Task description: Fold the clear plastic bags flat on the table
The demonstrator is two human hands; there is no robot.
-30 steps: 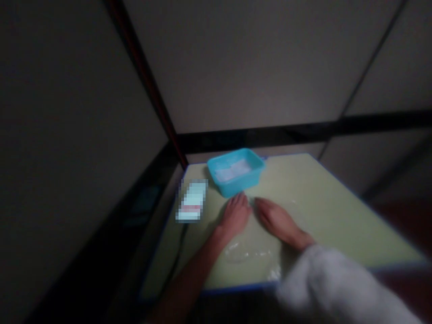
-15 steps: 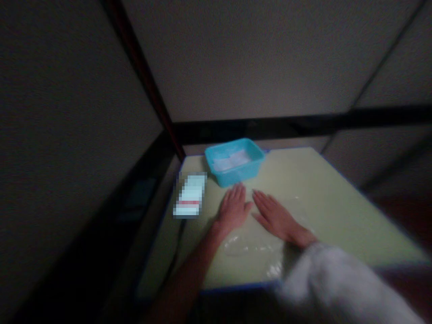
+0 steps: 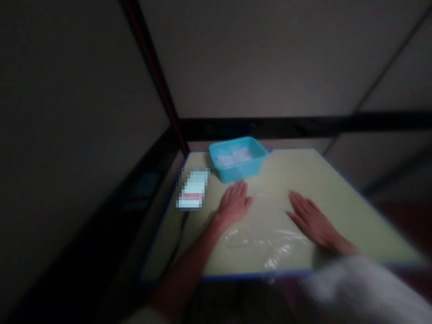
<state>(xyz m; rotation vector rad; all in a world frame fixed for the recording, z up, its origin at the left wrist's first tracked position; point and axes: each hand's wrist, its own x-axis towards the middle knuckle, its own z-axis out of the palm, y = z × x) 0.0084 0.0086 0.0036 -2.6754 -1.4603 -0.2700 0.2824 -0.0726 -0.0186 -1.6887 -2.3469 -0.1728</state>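
Plastic sheet (image 3: pixel 270 222), glossy and crinkled

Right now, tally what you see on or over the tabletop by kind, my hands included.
Hands (left hand, right hand): 2
Turquoise tub: 1
Clear plastic piece: 1
Pixelated pale item: 1
Dark cord: 1
Total: 6, leaving out the tub's white contents, too blurred to count.

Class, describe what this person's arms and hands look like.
The left hand and right hand are ungloved. A whitish sleeve covers most of the right forearm; the left forearm is bare, with pale cloth showing at the picture's bottom edge.
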